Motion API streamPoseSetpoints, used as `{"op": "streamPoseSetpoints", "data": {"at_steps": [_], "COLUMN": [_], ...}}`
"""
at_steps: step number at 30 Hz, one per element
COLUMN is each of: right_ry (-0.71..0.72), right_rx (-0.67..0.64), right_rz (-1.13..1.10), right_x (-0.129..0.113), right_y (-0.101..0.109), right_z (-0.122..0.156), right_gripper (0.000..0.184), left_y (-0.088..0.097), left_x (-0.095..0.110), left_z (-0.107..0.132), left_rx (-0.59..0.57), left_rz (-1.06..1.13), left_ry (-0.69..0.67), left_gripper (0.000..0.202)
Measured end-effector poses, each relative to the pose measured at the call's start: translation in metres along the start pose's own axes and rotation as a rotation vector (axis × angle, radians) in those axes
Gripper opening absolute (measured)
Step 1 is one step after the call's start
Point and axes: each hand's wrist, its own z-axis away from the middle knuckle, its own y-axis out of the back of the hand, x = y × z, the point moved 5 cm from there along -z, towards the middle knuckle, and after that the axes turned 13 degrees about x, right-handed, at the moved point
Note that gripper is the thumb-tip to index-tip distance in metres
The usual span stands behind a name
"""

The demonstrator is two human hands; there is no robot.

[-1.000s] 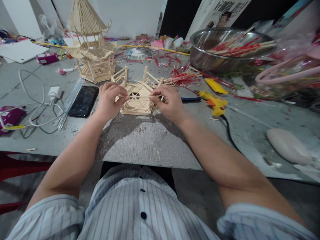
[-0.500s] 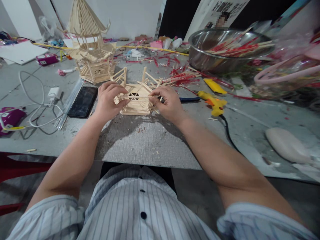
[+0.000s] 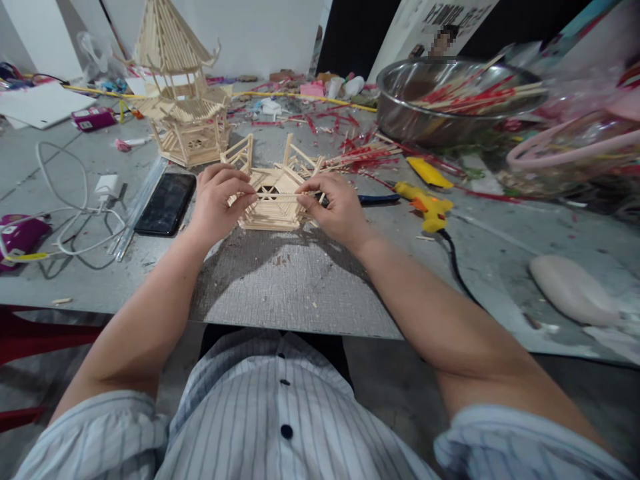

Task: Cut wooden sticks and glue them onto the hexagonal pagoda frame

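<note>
Between my hands runs a thin wooden stick [image 3: 278, 196], held level above the near side of a small stick-built model base [image 3: 270, 220]. My left hand [image 3: 219, 200] pinches its left end between thumb and fingers. At the other end, my right hand [image 3: 334, 203] is closed on it in the same way. The base is six-sided, with short railings and posts standing at its back and a dark latticed opening in the middle. Behind it to the left stands a tiered stick pavilion [image 3: 187, 127] with a pointed roof.
A black phone [image 3: 165, 204] and white charger [image 3: 108, 189] lie at left. To the right are a yellow glue gun [image 3: 429, 208], dark-blue-handled tool [image 3: 379, 199], steel bowl [image 3: 400, 113] of sticks and a pale mouse-shaped object [image 3: 573, 288]. Red scraps litter the back.
My left thumb and fingers have closed together more on the stick's left end. My right hand has stayed nearly still, and the models have not moved.
</note>
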Motion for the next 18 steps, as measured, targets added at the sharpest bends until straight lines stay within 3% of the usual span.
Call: {"op": "streamPoseSetpoints", "data": {"at_steps": [18], "right_ry": [0.014], "right_rx": [-0.018], "right_rz": [0.024], "right_x": [0.004], "right_y": [-0.0009], "right_z": [0.0018], "right_gripper": [0.031], "left_y": [0.0013], "left_x": [0.0019], "left_z": [0.0013], "left_rx": [0.064], "left_rz": [0.013], "left_ry": [0.008], "left_gripper": [0.015]}}
